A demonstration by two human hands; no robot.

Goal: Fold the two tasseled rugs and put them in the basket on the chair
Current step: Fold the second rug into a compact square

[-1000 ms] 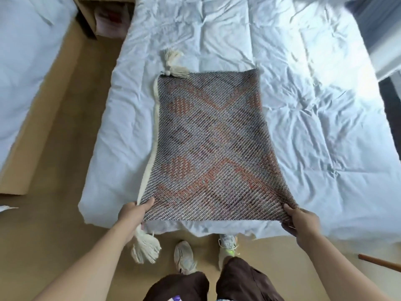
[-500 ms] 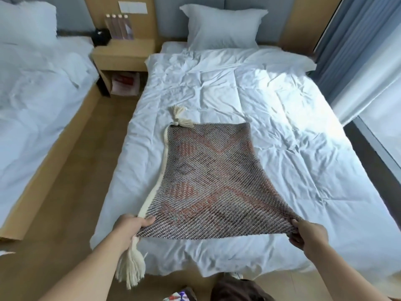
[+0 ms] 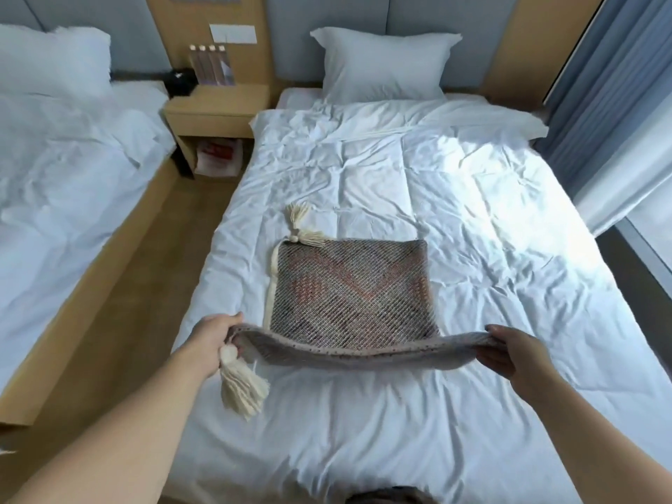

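Rug of grey and rust-red woven diamond pattern with cream edging [image 3: 349, 285] lies on the white, wrinkled duvet of the bed [image 3: 454, 198], its far part flat on the cover and its near edge lifted clear of it. The left hand [image 3: 214, 336] grips the near left corner, fingers curled round the fabric with the thumb on top. The right hand [image 3: 509, 349] grips the near right corner in the same manner, fingers wrapped under the edge. Between the two hands the raised edge sags in a shallow curve, showing the paler grey underside. A cream yarn tassel [image 3: 242, 383] hangs from the corner under the left hand, dangling above the duvet. A second cream tassel [image 3: 302, 227] lies on the duvet at the far left corner of the rug. A white pillow [image 3: 381, 63] rests at the head of the bed against a grey padded headboard. To the left stands a light wooden nightstand [image 3: 214, 110], with a second white-covered bed [image 3: 62, 165] beyond the tan floor strip. Blue-grey curtains [image 3: 603, 89] hang at the right.
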